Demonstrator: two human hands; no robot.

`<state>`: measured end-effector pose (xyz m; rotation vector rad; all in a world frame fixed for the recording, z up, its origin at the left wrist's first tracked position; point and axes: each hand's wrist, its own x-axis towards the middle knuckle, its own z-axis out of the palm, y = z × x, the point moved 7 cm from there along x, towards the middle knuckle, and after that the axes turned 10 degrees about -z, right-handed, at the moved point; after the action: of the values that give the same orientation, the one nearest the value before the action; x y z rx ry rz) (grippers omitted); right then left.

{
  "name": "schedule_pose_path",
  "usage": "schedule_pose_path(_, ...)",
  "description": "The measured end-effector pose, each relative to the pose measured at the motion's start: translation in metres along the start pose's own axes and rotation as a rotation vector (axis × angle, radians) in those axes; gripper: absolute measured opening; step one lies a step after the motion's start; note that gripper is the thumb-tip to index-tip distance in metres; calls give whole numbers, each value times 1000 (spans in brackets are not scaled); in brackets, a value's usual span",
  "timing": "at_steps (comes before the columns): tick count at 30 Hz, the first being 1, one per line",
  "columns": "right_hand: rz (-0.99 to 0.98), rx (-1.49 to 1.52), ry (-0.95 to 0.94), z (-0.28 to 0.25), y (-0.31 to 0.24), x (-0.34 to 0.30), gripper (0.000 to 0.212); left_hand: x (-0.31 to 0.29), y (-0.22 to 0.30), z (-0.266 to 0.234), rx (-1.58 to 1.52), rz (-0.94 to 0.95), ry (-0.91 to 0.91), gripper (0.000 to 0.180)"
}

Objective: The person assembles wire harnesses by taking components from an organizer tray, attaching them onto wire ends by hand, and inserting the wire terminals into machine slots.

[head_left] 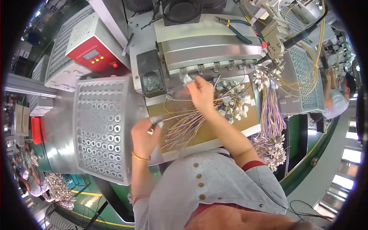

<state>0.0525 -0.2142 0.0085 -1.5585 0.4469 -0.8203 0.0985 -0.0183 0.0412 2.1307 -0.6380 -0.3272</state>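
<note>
Nearest the body, the left hand [145, 135] is raised at the counter's front, its wrist up and forearm rising steeply from the lower edge. Its thumb and fingers are bent toward each other, nearly closed, by a small pale piece; blur hides whether that is a fingertip cover or a held part, so its grip cannot be told.

Just right of it, purple and yellow wires [187, 126] lie fanned over a brown board [243, 128], their white connectors [238, 109] heaped at the far right end. Left of the hand, a grey tray [102, 83] of ringed sockets sits on the metal counter [63, 140].

Farther in, the right hand [201, 96] reaches up and leftward across the wires, forearm slanting in from the right. Its fingers are curled into a pinch beside a blurred white piece; whether they grip it cannot be told. They are just short of a row of metal clamps [216, 67] on the machine [209, 53].

The step in hand appears to be handling single wires at the clamps; the next move likely calls for a steady pinch and careful lining-up there.

Beyond, pliers [239, 33] rest on the machine's top.
</note>
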Motion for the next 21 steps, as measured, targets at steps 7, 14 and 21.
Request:
schedule_pose_path(7,-502,-475,-495,-2,-55,-32,13,-5,32,-8,87,318,82,25)
schedule_pose_path(14,-181,-99,-672,17,-29,-49,10,24,-11,-36,437,387,225,29)
schedule_pose_path(21,-219,-60,-620,5,-41,-46,9,76,-217,-169,925,-663,562,43)
